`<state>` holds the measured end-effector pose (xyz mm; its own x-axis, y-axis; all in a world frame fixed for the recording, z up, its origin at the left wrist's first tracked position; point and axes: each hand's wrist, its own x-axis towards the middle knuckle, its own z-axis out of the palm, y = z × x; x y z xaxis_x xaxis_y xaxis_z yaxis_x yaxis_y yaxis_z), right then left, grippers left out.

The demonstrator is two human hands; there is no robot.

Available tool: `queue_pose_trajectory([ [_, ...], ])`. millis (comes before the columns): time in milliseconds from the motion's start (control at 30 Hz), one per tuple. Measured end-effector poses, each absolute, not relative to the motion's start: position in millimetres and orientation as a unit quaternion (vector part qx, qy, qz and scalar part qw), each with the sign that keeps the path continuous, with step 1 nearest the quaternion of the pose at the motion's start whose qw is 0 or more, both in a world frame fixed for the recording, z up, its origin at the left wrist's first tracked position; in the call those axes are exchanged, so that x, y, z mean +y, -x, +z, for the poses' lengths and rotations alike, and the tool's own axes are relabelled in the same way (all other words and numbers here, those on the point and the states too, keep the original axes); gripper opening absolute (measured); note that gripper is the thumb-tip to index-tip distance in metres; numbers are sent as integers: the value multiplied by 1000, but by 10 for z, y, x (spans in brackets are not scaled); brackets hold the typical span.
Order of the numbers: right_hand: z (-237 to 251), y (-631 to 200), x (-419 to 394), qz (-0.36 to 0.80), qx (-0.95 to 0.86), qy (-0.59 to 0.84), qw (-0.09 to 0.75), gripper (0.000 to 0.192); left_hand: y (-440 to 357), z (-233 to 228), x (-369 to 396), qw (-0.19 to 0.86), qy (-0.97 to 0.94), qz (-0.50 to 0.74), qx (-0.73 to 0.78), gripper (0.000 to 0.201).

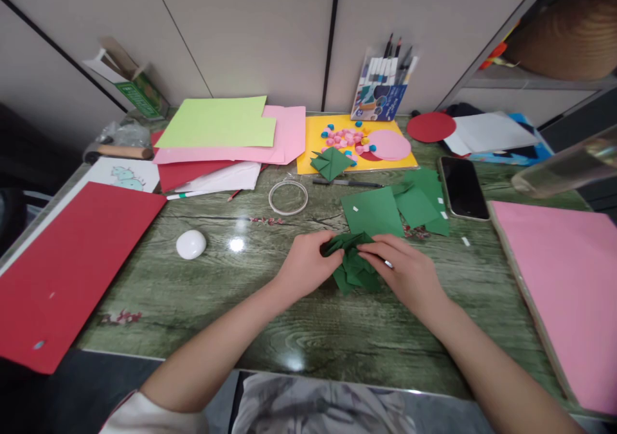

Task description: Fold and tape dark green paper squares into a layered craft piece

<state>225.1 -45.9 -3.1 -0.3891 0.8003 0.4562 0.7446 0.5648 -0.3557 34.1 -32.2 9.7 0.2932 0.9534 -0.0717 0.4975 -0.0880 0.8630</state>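
Observation:
A folded green paper piece (353, 268) lies on the green wood-grain table (231, 292), pinched from both sides. My left hand (308, 262) grips its left edge. My right hand (402, 268) presses and holds its right part. Just beyond the hands lie loose green paper squares (373, 210) with small white tape bits on them. Another folded green paper shape (330, 162) rests on a yellow sheet (313, 144).
A black phone (463, 187) lies right of the green squares, a pink sheet (563, 273) at the right edge. Left are a red sheet (62, 260), a white egg-shaped object (191, 244), a tape ring (288, 197), stacked coloured papers (226, 132). A marker pack (380, 87) stands at the back.

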Motion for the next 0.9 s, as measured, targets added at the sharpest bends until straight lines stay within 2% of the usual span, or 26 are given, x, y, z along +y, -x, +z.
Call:
queue_pose_trajectory([
  [200, -49, -2266, -464, 70, -837, 472, 269, 13, -337, 71, -328, 418, -685, 269, 533, 13],
  [433, -34, -2235, -480, 56, -831, 463, 304, 12, -315, 33, -313, 434, -671, 278, 533, 10],
  [733, -24, -2224, -473, 54, -821, 473, 315, 8, -309, 82, -312, 427, -676, 287, 527, 13],
  [900, -15, -2236, -458, 58, -809, 492, 316, 8, -320, 104, -326, 421, -681, 297, 519, 7],
])
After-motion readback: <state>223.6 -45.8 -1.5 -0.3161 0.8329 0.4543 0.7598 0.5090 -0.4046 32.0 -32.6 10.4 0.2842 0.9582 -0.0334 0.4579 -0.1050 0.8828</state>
